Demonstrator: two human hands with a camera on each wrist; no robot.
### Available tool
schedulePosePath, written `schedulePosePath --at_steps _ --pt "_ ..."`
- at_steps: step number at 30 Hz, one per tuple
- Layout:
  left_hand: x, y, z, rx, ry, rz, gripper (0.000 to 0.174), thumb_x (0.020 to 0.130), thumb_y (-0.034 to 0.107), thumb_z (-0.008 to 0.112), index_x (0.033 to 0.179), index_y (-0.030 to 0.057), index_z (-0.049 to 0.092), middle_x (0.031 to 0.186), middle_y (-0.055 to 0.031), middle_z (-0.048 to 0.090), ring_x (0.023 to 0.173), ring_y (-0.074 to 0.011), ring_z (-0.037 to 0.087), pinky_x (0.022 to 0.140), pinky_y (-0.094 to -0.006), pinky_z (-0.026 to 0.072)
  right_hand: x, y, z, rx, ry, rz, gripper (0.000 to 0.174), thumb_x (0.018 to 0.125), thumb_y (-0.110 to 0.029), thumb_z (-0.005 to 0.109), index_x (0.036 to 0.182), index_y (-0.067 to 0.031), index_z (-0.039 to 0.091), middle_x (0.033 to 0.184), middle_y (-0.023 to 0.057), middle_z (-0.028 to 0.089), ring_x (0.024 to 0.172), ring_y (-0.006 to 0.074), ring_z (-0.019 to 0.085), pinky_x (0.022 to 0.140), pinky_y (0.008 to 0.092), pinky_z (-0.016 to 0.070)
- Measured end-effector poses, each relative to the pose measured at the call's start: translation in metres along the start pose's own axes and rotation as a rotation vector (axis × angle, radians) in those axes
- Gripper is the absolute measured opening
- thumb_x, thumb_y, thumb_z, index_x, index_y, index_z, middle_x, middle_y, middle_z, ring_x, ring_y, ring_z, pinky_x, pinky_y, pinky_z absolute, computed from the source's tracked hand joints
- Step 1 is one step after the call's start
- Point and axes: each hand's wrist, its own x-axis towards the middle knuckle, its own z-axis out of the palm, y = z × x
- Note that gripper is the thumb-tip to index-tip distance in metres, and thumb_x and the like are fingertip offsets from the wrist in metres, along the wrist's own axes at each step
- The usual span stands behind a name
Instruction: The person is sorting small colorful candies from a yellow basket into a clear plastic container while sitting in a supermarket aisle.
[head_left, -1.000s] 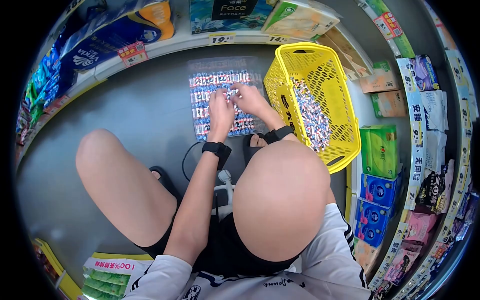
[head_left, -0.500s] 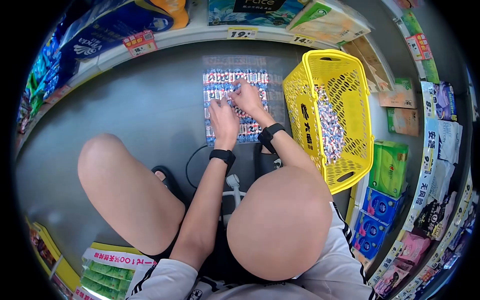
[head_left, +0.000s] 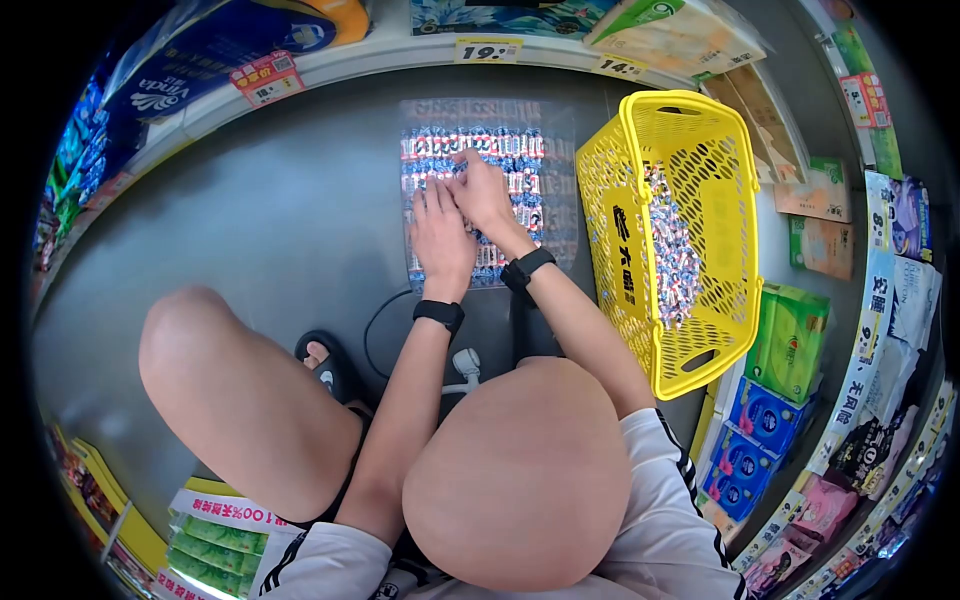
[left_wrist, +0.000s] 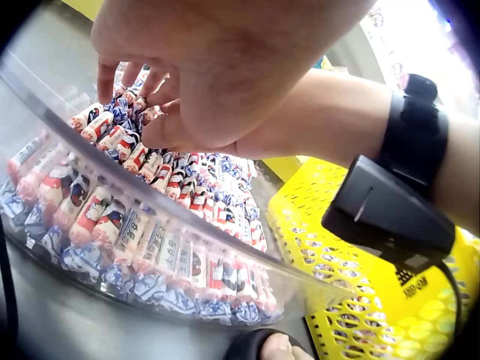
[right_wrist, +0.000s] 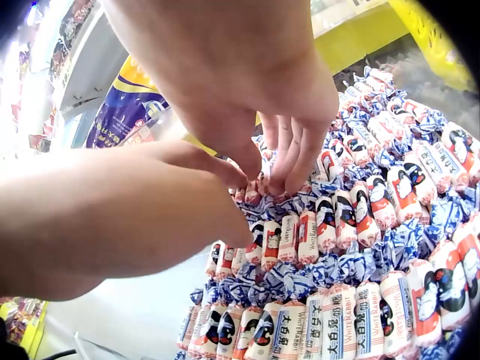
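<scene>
A clear plastic box (head_left: 562,240) on the floor holds White Rabbit candies (right_wrist: 349,319) in neat rows, wrapped in white, red and blue. Both hands work over it, close together. My left hand (head_left: 443,245) reaches in from the near side, fingers extended down onto the candies (left_wrist: 176,184) left of the middle. My right hand (head_left: 485,195) is just beyond and to its right. In the right wrist view, the right hand's thumb and bent fingers (right_wrist: 289,154) touch candies in a middle row; I cannot tell whether they pinch one.
Right of the box stands a yellow basket (head_left: 615,245) with many loose candies (head_left: 675,250) inside. Store shelves with tissue packs (head_left: 790,340) line the right side and back. My knees (head_left: 520,470) flank the near side; a dark cable (head_left: 368,330) lies on the floor.
My hands have shifted slightly among the candy rows, the left now with straighter fingers. The head view has moved, so box and basket appear farther right.
</scene>
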Motion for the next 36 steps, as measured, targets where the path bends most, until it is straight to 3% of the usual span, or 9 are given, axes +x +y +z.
schedulePosePath --at_steps 7,11,13,16,35,36 --pt "-0.005 -0.007 0.007 0.037 0.057 0.053 0.088 0.077 0.01 0.084 0.154 0.0008 0.044 0.165 -0.0117 0.042 0.149 -0.0352 0.042 0.111 -0.0537 0.046 0.001 0.006 0.01 -0.003 -0.012 0.068 0.035 0.087 -0.007 0.076 0.12 -0.0004 0.065 0.079 0.0154 0.075 0.076 0.0342 0.076 0.072 0.0442 0.0589" --pt "-0.009 -0.008 0.003 0.024 0.037 0.058 0.083 0.079 0.006 0.078 0.154 0.0 0.045 0.162 -0.0142 0.045 0.148 -0.0363 0.042 0.111 -0.0506 0.0471 -0.003 0.0 0.013 0.038 0.053 0.049 0.031 0.087 -0.006 0.074 0.117 -0.0011 0.066 0.082 0.0161 0.076 0.08 0.0349 0.076 0.073 0.0444 0.0592" --pt "-0.008 -0.01 0.007 0.028 0.026 0.051 0.096 0.073 0.01 0.086 0.158 0.0021 0.041 0.166 -0.0104 0.041 0.151 -0.0342 0.04 0.109 -0.0512 0.0457 -0.003 -0.001 0.013 0.038 0.064 0.048 0.028 0.087 -0.006 0.074 0.115 -0.001 0.068 0.084 0.0167 0.076 0.081 0.0354 0.076 0.075 0.0445 0.0594" --pt "-0.008 -0.011 0.01 0.047 0.044 0.061 0.098 0.073 0.011 0.087 0.158 0.0018 0.041 0.166 -0.0112 0.041 0.151 -0.0343 0.04 0.107 -0.0495 0.0466 -0.005 -0.002 0.013 0.021 0.074 0.067 0.023 0.087 -0.007 0.074 0.109 -0.0003 0.071 0.087 0.0185 0.077 0.083 0.0366 0.076 0.077 0.0449 0.0597" --pt "-0.008 -0.008 0.006 0.073 0.052 0.086 0.094 0.07 0.013 0.09 0.153 0.0008 0.046 0.162 -0.0147 0.044 0.149 -0.0355 0.042 0.108 -0.0484 0.0475 -0.006 -0.002 0.003 -0.017 -0.02 0.099 0.02 0.091 -0.008 0.071 0.109 0.0013 0.073 0.087 0.023 0.077 0.084 0.0373 0.077 0.08 0.0445 0.0598" --pt "-0.008 -0.009 0.006 0.069 0.052 0.088 0.087 0.074 0.01 0.084 0.152 0.0008 0.046 0.162 -0.0148 0.045 0.149 -0.0357 0.042 0.108 -0.0479 0.0479 -0.006 -0.001 0.003 -0.018 -0.031 0.101 0.02 0.091 -0.008 0.071 0.109 0.0014 0.073 0.086 0.0229 0.077 0.083 0.0369 0.077 0.079 0.0443 0.0595"
